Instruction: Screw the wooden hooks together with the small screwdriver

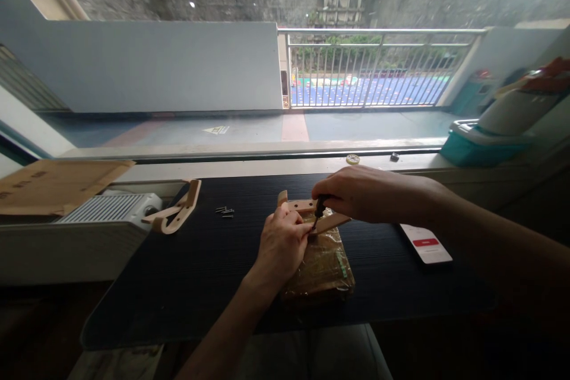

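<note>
My right hand (pixel 341 190) is closed around the dark handle of a screwdriver (pixel 319 208), which points down. Its tip meets a pale wooden piece (pixel 330 224) lying on a brown package wrapped in clear tape (pixel 318 267). With fingers closed, my left hand (pixel 287 237) presses the wooden piece against the package beside the screwdriver tip. Whether a screw sits under the tip is hidden by the fingers. Another wooden strip with holes (pixel 301 206) joins at the back, with an upright end at its left.
Several loose screws (pixel 225 211) lie left on the black table (pixel 200 285). A curved wooden bracket (pixel 178 211) rests at the table's left edge, near a radiator (pixel 116 208) under a brown paper bag (pixel 57 187). A phone (pixel 426 243) lies at right; a tape roll (pixel 352 159) is on the sill.
</note>
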The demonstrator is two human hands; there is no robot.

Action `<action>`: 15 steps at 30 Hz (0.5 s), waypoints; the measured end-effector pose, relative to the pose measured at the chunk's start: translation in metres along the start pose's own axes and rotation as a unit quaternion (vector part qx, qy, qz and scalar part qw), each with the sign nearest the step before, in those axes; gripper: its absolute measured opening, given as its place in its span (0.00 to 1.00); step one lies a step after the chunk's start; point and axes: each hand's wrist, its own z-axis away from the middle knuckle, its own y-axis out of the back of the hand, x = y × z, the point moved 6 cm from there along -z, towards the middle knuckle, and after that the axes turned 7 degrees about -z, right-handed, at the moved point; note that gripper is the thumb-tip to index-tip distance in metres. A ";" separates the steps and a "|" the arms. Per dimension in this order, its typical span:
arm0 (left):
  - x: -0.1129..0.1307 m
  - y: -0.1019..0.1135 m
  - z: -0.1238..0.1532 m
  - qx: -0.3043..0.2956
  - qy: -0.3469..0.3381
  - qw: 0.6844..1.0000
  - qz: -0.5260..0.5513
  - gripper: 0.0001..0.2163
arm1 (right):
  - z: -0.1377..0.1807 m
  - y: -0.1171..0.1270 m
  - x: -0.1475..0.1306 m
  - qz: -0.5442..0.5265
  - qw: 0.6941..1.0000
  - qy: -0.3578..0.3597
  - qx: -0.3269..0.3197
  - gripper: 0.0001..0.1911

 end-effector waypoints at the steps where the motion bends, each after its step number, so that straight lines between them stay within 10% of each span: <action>1: 0.000 0.000 0.000 0.001 0.000 1.000 0.002 0.09 | -0.001 -0.001 0.000 0.001 1.000 0.001 0.001 0.10; 15: 0.000 0.000 0.000 -0.002 0.000 1.000 0.002 0.09 | -0.002 -0.001 0.003 0.042 0.998 -0.039 0.023 0.13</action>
